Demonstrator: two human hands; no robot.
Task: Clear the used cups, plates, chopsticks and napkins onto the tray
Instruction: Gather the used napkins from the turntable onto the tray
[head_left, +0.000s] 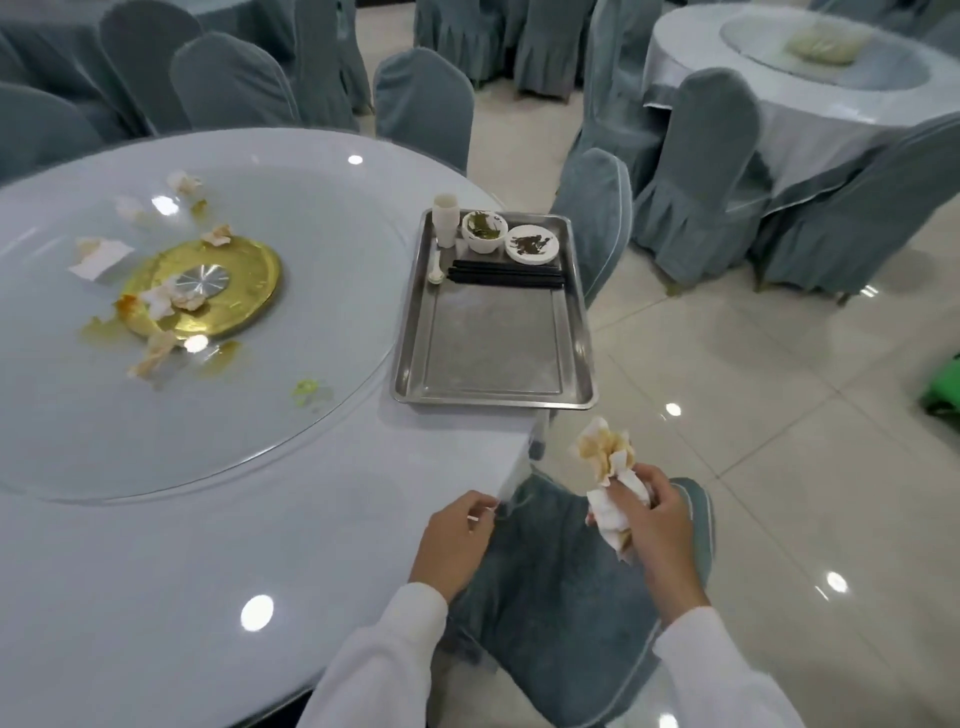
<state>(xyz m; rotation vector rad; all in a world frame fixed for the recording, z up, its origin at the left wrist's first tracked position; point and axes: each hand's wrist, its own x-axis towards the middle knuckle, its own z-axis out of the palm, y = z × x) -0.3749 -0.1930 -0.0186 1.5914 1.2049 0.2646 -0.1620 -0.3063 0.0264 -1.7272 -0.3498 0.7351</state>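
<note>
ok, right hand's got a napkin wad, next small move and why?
Probably carry the napkin wad in the right hand forward and drop it on the bare near half of the tray; the dishes crowd its far end, and more napkins wait on the turntable.

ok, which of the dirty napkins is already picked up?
The stained napkin bunch gripped in the right hand, held over the chair seat. The other crumpled napkins lie loose on the glass turntable, untouched.
</note>
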